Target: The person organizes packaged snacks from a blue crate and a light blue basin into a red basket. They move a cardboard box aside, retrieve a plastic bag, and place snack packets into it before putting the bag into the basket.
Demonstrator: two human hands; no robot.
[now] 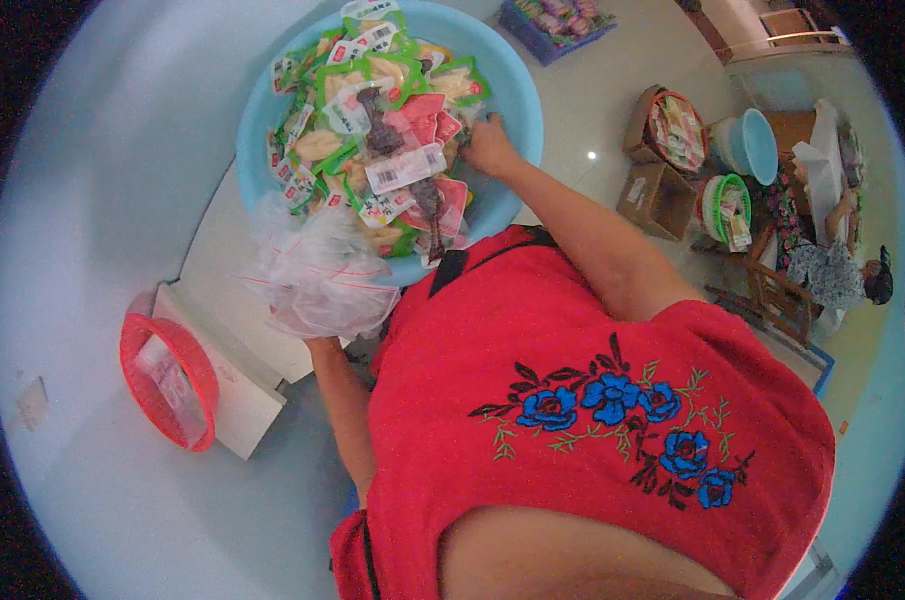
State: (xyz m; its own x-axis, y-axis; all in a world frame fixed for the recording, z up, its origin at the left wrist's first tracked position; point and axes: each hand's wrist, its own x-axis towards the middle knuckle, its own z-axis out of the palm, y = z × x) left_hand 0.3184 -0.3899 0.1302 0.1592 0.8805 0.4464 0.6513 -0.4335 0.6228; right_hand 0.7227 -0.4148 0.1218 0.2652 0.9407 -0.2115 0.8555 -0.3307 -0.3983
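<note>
A wide light-blue plastic basin [524, 97] holds a heap of small sealed food packets [377, 67], some green-edged, some red, others clear with dark contents. Inside its right part, my right hand [490, 146] touches packets at the edge of the heap, fingers bent; whether it grips one is not plain. At the basin's near left rim is a bunch of clear plastic bags with red zip lines [325, 277]. My left hand is mostly hidden behind these bags, with only the wrist and a little skin showing below them, and seems to hold them up.
Left, a red plastic basket [209, 375] with packets stands beside a white box or board [250, 420]. A purple crate [546, 49] lies beyond the basin. On the right are cardboard boxes [659, 202], a green basket [715, 210], blue basins [760, 146], a wooden chair [779, 300] and another person [827, 274].
</note>
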